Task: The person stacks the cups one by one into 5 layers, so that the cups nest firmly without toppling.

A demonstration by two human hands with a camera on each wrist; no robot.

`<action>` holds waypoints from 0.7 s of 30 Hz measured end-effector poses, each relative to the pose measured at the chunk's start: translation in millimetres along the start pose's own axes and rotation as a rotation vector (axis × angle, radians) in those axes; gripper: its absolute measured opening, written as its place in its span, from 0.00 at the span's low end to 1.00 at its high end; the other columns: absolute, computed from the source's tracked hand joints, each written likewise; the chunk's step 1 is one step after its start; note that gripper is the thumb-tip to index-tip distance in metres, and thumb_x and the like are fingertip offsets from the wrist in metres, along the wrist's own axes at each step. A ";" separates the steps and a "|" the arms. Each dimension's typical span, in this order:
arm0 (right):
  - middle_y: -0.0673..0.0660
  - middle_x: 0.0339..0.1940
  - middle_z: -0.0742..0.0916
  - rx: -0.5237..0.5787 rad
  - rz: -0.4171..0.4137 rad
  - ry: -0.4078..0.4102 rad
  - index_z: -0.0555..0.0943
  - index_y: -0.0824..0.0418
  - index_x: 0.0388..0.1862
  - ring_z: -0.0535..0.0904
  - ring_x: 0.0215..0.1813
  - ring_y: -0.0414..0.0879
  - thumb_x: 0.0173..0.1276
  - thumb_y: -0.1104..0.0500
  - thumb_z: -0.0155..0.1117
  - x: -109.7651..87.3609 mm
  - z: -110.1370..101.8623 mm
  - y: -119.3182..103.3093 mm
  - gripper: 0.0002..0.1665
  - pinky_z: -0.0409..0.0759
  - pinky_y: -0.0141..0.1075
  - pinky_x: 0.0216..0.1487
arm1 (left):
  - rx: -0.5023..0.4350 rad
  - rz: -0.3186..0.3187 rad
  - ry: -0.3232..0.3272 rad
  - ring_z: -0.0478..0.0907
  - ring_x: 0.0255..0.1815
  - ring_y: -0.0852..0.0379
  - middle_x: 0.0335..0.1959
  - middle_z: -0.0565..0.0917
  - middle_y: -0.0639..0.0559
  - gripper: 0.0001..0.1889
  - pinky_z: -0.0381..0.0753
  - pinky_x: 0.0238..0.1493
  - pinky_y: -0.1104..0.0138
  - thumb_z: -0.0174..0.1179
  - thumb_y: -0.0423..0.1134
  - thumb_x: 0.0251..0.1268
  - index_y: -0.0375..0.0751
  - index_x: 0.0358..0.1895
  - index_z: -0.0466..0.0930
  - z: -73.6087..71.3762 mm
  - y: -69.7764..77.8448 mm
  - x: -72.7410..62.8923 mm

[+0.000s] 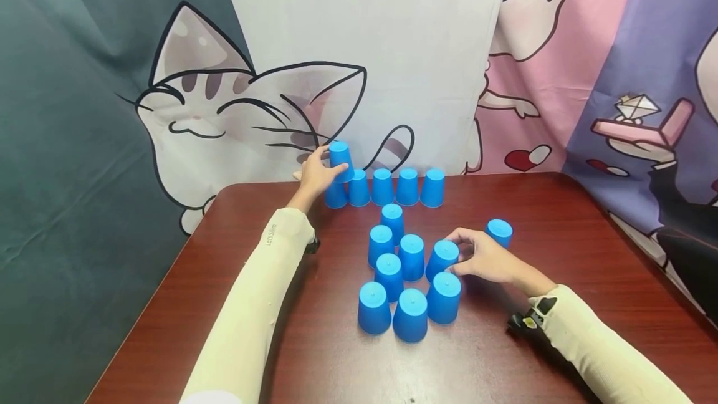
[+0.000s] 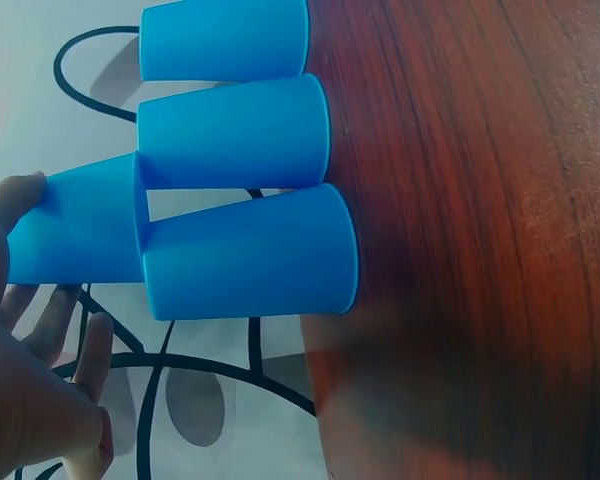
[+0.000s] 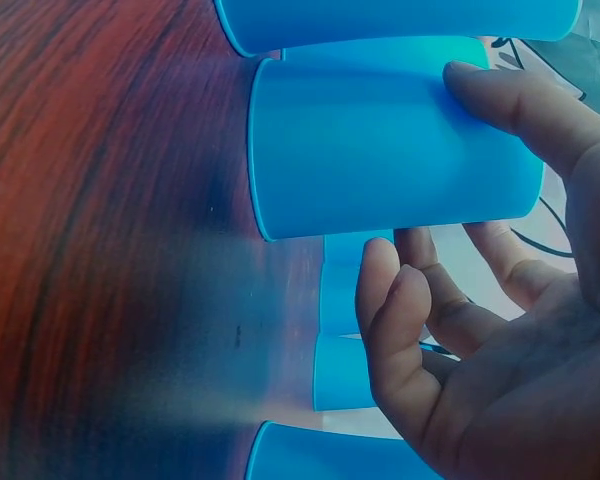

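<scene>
At the back of the table, my left hand [image 1: 316,174] grips an upside-down blue cup [image 1: 340,161] between thumb and fingers. This cup's rim meets the tops of the two leftmost cups in a back row of upside-down blue cups [image 1: 382,187]; the left wrist view shows the held cup [image 2: 80,225] straddling them. My right hand [image 1: 487,257] has its thumb and fingers around another upside-down blue cup [image 1: 442,259], at the right side of the nearer group. In the right wrist view, this cup [image 3: 390,150] stands with its rim on the table, thumb on its side.
Several more upside-down blue cups [image 1: 388,274] stand close together in the middle of the brown table [image 1: 191,317]. One blue cup [image 1: 499,232] is apart, behind the right hand. A printed cloth [image 1: 392,48] with cartoon cats hangs behind the table's far edge.
</scene>
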State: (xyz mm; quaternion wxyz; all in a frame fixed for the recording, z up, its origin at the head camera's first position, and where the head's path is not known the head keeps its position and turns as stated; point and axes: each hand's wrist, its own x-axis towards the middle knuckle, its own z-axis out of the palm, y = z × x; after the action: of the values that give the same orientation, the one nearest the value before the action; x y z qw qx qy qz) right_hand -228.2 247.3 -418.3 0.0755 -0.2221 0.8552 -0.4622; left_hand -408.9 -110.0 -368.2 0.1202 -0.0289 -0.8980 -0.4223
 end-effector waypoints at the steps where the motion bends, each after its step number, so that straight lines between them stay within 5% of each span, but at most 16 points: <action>1: 0.56 0.46 0.85 0.002 -0.002 0.001 0.77 0.59 0.53 0.82 0.46 0.53 0.56 0.59 0.77 0.0 -0.1 -0.3 0.27 0.84 0.41 0.43 | -0.002 0.006 -0.001 0.68 0.64 0.42 0.66 0.77 0.47 0.36 0.46 0.61 0.36 0.67 0.55 0.62 0.49 0.71 0.67 -0.1 -0.3 0.0; 10: 0.56 0.46 0.85 0.011 0.006 -0.005 0.77 0.59 0.53 0.81 0.45 0.53 0.57 0.59 0.77 -0.7 1.7 -0.8 0.27 0.83 0.41 0.43 | -0.022 0.020 -0.003 0.72 0.64 0.46 0.66 0.77 0.49 0.37 0.47 0.60 0.38 0.69 0.55 0.60 0.50 0.71 0.66 0.5 -10.9 -3.2; 21: 0.56 0.46 0.85 -0.007 -0.006 0.007 0.77 0.59 0.54 0.82 0.46 0.53 0.57 0.59 0.77 -1.0 1.2 -0.5 0.27 0.84 0.40 0.42 | 0.017 0.062 0.081 0.62 0.68 0.41 0.69 0.68 0.44 0.39 0.51 0.56 0.37 0.70 0.57 0.57 0.51 0.70 0.66 3.1 -20.9 -16.3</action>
State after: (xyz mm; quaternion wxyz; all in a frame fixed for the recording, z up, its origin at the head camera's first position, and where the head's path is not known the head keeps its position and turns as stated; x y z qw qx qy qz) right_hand -226.7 246.5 -418.6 0.0704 -0.2235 0.8563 -0.4603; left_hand -396.9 -120.2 -389.7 0.1698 -0.0386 -0.8947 -0.4113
